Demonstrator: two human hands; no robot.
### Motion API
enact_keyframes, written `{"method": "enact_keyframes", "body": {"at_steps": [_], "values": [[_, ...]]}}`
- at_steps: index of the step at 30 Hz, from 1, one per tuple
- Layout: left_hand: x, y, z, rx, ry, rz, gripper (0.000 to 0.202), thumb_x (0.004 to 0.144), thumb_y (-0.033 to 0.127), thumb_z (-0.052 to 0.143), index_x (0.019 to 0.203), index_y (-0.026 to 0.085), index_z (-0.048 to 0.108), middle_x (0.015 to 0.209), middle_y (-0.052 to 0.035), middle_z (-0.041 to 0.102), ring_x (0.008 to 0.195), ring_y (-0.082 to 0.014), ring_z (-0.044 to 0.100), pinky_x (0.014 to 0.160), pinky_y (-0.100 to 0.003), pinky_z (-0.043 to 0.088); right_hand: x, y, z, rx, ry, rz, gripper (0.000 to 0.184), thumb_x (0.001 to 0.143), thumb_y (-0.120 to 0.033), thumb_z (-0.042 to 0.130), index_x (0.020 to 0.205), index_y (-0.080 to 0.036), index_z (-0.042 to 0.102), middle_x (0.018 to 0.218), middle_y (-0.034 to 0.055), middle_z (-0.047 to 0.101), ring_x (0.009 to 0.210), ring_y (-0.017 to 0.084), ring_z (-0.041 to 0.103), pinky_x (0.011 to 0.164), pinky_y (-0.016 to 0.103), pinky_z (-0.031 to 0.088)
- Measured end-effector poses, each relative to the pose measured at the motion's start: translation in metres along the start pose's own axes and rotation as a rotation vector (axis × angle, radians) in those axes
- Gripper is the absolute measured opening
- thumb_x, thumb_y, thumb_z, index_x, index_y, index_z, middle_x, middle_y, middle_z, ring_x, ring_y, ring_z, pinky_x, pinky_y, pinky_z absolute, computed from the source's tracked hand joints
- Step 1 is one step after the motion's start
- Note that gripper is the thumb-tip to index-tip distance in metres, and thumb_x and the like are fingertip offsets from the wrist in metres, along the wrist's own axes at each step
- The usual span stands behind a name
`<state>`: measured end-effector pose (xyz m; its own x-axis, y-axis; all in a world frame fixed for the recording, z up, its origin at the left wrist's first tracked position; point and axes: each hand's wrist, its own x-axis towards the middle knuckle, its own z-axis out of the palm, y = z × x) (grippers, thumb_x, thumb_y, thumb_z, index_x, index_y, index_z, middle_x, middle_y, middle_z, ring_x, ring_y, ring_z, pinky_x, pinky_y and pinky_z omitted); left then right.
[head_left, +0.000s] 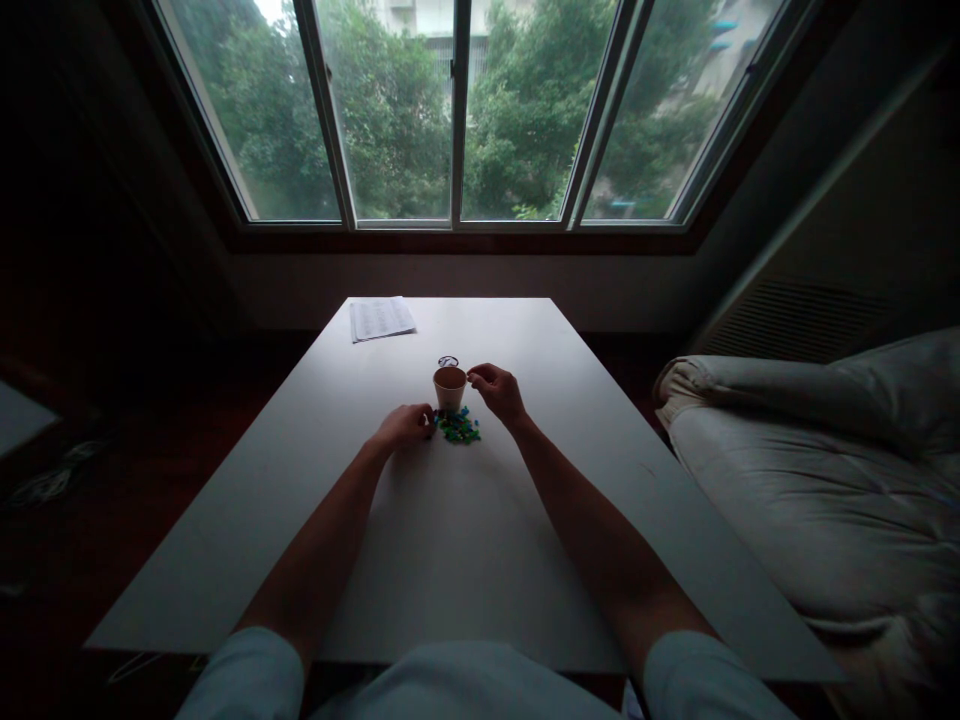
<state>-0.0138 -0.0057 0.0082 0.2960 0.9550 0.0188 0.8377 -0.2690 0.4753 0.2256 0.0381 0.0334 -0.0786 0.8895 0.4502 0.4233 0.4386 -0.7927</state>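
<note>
A paper cup (pixel 450 393) stands upright on the white table (pixel 465 540), its brown inside showing. In front of its base lies a small loose pile of green and blue bead-like pieces (pixel 460 428). My left hand (pixel 409 424) rests at the left edge of the pile with curled fingers; what they hold, if anything, is too small to name. Beside the cup's right rim is my right hand (pixel 496 390), thumb and fingertips pinched together. Whether these fingertips touch the cup or hold a tiny piece, I cannot tell.
Just behind the cup lies a small dark ring-shaped item (pixel 448 361). Printed paper sheets (pixel 382 318) are at the table's far left corner. A padded sofa (pixel 810 480) stands along the right, and a window (pixel 457 120) is beyond the table.
</note>
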Motion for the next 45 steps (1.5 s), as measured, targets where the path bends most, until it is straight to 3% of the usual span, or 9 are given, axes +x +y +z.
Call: {"method": "enact_keyframes", "body": {"at_steps": [9, 16, 24, 27, 32, 36, 40, 45], "values": [[0.001, 0.002, 0.003, 0.013, -0.004, 0.027, 0.019, 0.076, 0.025, 0.066, 0.094, 0.024, 0.071, 0.086, -0.0024, 0.071, 0.073, -0.0159, 0.062, 0.063, -0.024, 0.042, -0.003, 0.012, -0.001, -0.091, -0.012, 0.028, 0.025, 0.088, -0.038, 0.056, 0.093, -0.02, 0.073, 0.086, 0.004, 0.074, 0.079, 0.019, 0.067, 0.075, 0.029, 0.051], [-0.002, 0.009, 0.002, -0.014, 0.114, 0.115, 0.014, 0.077, 0.019, 0.065, 0.09, 0.022, 0.069, 0.094, -0.003, 0.069, 0.079, -0.0143, 0.062, 0.069, -0.023, 0.045, -0.004, 0.016, -0.001, -0.142, -0.014, 0.037, 0.026, 0.088, -0.038, 0.055, 0.093, -0.021, 0.073, 0.084, 0.0038, 0.074, 0.077, 0.018, 0.067, 0.075, 0.029, 0.051], [-0.005, 0.017, -0.001, -0.12, 0.255, 0.08, 0.007, 0.083, 0.024, 0.062, 0.088, 0.021, 0.066, 0.078, -0.0006, 0.069, 0.067, -0.0123, 0.06, 0.064, -0.024, 0.041, -0.005, 0.041, 0.002, -0.152, -0.021, 0.1, 0.024, 0.087, -0.037, 0.055, 0.09, -0.02, 0.073, 0.084, 0.003, 0.074, 0.077, 0.017, 0.067, 0.074, 0.027, 0.05], [0.0, 0.021, 0.001, -0.287, 0.341, 0.096, 0.01, 0.084, 0.029, 0.062, 0.087, 0.02, 0.064, 0.075, 0.0001, 0.067, 0.063, -0.0106, 0.057, 0.063, -0.022, 0.042, -0.009, 0.051, 0.004, -0.186, -0.046, 0.147, 0.023, 0.086, -0.035, 0.055, 0.092, -0.021, 0.073, 0.085, 0.0033, 0.074, 0.078, 0.017, 0.067, 0.075, 0.028, 0.05], [0.016, 0.034, 0.005, -0.814, 0.514, 0.036, 0.028, 0.085, 0.043, 0.06, 0.098, 0.018, 0.061, 0.071, 0.0015, 0.06, 0.057, -0.0086, 0.053, 0.054, -0.02, 0.042, -0.016, 0.064, 0.005, -0.247, -0.091, 0.154, 0.022, 0.085, -0.033, 0.056, 0.093, -0.022, 0.074, 0.09, 0.0033, 0.075, 0.082, 0.017, 0.066, 0.075, 0.027, 0.049], [0.027, 0.044, 0.01, -0.989, 0.552, -0.016, 0.029, 0.082, 0.041, 0.064, 0.097, 0.017, 0.061, 0.068, 0.0029, 0.057, 0.053, -0.007, 0.048, 0.051, -0.019, 0.04, -0.017, 0.066, 0.007, -0.261, -0.085, 0.134, 0.023, 0.086, -0.033, 0.056, 0.093, -0.021, 0.074, 0.089, 0.0032, 0.075, 0.08, 0.017, 0.066, 0.074, 0.026, 0.048], [0.032, 0.048, 0.017, -0.931, 0.54, -0.047, 0.026, 0.083, 0.039, 0.063, 0.095, 0.016, 0.064, 0.067, 0.0023, 0.058, 0.054, -0.0079, 0.049, 0.051, -0.019, 0.039, -0.018, 0.066, 0.01, -0.283, -0.096, 0.115, 0.022, 0.087, -0.034, 0.056, 0.093, -0.022, 0.074, 0.09, 0.0028, 0.075, 0.081, 0.017, 0.066, 0.074, 0.026, 0.047], [0.029, 0.049, 0.018, -0.619, 0.589, -0.078, 0.028, 0.086, 0.042, 0.059, 0.097, 0.018, 0.068, 0.069, 0.0009, 0.061, 0.062, -0.011, 0.053, 0.057, -0.021, 0.038, -0.018, 0.067, 0.011, -0.289, -0.104, 0.103, 0.021, 0.088, -0.033, 0.057, 0.094, -0.022, 0.074, 0.091, 0.0031, 0.075, 0.082, 0.016, 0.066, 0.076, 0.026, 0.047]]}}
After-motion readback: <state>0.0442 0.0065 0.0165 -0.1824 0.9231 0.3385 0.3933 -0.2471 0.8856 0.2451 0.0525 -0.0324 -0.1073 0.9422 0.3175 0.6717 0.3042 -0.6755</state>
